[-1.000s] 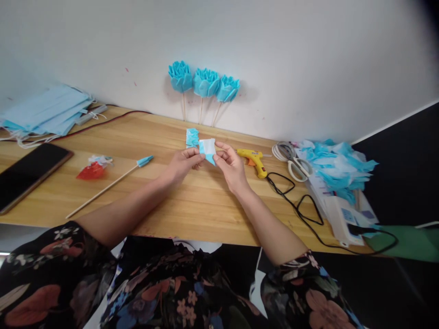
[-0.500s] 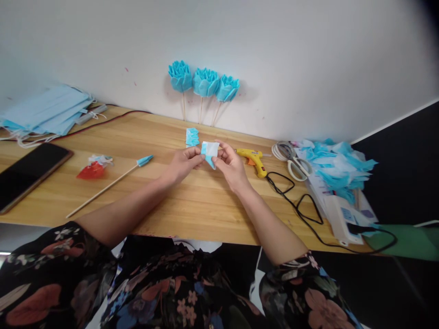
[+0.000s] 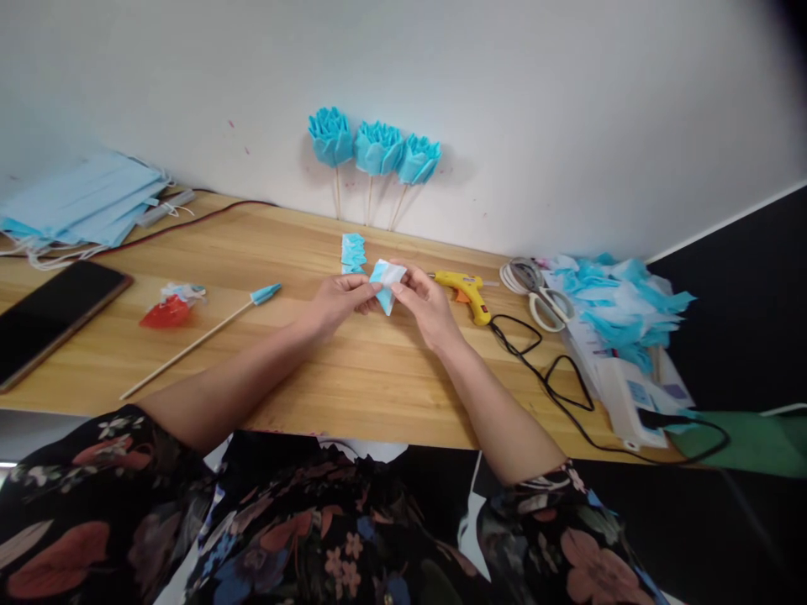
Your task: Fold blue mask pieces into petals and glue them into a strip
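Note:
Between my two hands is a small blue-and-white piece of mask fabric, partly folded, with a point hanging downward. My left hand pinches its left side between thumb and fingers. On its right side, the thumb and fingers of my right hand are closed. Just behind my left hand lie several folded blue pieces. A wooden stick with a blue wrapped tip rests to the left. Three blue fabric flowers on thin sticks lean against the wall.
A yellow glue gun with a black cord lies right of my hands, beside scissors. Blue and white fabric scraps and a white power strip are farther right. Left are stacked masks, a phone and a red item.
The fabric piece has been folded over further: its upper part now slants to a peak, where before a squarer white flap showed. Both hands stay in nearly the same place.

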A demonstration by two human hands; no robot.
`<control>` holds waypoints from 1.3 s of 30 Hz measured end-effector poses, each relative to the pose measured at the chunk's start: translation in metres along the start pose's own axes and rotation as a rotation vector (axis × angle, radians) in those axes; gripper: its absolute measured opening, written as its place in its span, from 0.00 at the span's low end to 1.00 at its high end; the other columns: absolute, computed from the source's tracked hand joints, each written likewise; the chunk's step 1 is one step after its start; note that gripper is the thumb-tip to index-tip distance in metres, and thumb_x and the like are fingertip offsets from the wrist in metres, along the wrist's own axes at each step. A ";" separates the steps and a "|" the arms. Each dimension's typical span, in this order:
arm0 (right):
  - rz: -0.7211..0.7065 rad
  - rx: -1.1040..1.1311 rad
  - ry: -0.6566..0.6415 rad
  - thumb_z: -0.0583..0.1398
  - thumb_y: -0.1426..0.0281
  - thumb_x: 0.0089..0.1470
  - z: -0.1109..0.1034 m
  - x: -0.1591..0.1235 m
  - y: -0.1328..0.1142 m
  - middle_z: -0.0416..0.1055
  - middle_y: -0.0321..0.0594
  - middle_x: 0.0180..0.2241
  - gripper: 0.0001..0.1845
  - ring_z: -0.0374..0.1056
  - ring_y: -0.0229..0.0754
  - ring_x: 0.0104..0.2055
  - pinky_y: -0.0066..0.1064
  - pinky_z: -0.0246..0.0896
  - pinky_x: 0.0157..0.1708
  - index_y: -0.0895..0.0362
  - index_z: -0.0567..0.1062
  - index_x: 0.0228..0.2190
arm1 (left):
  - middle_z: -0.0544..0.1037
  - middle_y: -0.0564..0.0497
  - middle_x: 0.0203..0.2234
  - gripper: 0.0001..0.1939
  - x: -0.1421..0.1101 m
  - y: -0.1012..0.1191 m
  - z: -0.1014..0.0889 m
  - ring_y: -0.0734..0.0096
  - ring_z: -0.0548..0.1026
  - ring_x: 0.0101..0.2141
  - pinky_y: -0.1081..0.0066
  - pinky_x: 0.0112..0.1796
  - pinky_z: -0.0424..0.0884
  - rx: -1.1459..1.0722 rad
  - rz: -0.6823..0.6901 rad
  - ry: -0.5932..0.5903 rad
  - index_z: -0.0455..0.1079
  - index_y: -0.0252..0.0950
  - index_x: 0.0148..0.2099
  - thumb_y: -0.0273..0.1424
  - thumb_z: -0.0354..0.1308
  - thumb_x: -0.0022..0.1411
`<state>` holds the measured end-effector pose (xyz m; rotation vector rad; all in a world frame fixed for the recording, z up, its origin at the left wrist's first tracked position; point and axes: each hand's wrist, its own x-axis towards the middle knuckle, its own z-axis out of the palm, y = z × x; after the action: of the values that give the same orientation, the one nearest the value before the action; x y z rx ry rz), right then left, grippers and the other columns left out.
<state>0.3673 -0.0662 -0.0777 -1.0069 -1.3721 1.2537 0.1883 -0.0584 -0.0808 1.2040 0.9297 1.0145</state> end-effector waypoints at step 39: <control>-0.267 -0.367 -0.047 0.59 0.70 0.55 -0.011 0.001 -0.004 0.80 0.39 0.43 0.06 0.74 0.43 0.47 0.39 0.68 0.50 0.53 0.77 0.32 | 0.71 0.53 0.18 0.23 0.000 0.004 0.000 0.77 0.67 0.22 0.74 0.25 0.63 -0.020 -0.076 -0.030 0.70 0.34 0.25 0.49 0.69 0.52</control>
<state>0.3784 -0.0639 -0.0736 -1.0011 -1.7514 0.8497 0.1878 -0.0578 -0.0768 1.1564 0.9327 0.9409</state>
